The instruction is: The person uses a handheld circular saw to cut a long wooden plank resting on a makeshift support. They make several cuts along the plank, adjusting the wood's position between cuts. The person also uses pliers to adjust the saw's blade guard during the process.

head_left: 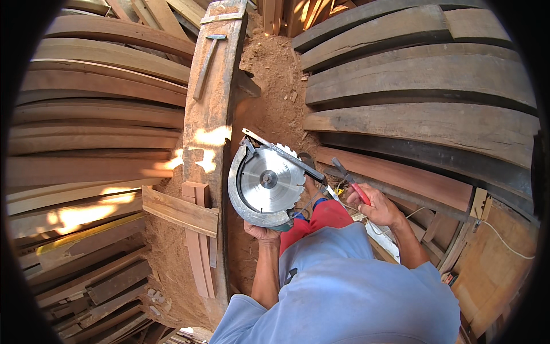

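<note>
Sawdust covers the ground around the long plank [213, 103]. Just right of its near half, the left hand [260, 232] grasps a circular saw [266, 180] from beneath, tilted blade-side up, blade exposed. Right of the saw, the right hand [375, 206] clenches red-handled pliers [350, 182] (jaws pointing at the blade guard). The pliers are not yet touching the saw, so any adjustment looks unstarted. A hammer [206, 64] lies on the plank's far end.

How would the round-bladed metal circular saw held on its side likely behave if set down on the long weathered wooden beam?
The metal circular saw probably feels heavy for its size: thick guard, solid steel blade. It likely stays stiff, nothing sagging. The left hand grips it from beneath, so it may tip on the narrow wooden beam. The right hand holds a red-handled tool.
</note>
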The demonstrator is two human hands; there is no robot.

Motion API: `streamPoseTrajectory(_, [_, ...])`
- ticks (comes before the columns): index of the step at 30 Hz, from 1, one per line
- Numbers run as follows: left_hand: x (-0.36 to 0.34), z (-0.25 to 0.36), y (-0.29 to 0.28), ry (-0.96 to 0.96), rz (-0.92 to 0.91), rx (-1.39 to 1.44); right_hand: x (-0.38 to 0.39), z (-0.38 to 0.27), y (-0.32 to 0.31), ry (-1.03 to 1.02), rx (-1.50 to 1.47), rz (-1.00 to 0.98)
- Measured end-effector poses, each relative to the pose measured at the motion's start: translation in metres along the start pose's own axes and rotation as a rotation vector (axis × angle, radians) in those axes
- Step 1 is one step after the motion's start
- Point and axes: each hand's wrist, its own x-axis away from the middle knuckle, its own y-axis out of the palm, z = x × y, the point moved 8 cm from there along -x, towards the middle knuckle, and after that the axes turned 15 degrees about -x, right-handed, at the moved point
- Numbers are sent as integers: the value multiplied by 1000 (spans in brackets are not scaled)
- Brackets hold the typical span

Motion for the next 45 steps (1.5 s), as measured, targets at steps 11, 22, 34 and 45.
streamPoseTrajectory(11, [0,0,-3,10,-20,0,3,-2,5,-28,-3,-16])
streamPoseTrajectory(22, [-3,-3,-16,-41,46,-70,48,-24,33,99,-225,-267])
streamPoseTrajectory(34, [1,-8,-14,-38,69,32,29,-13,105,225,-110,-395])
streamPoseTrajectory(45, [1,-9,-19,-78,74,53,31,21,117,581,-466,-369])
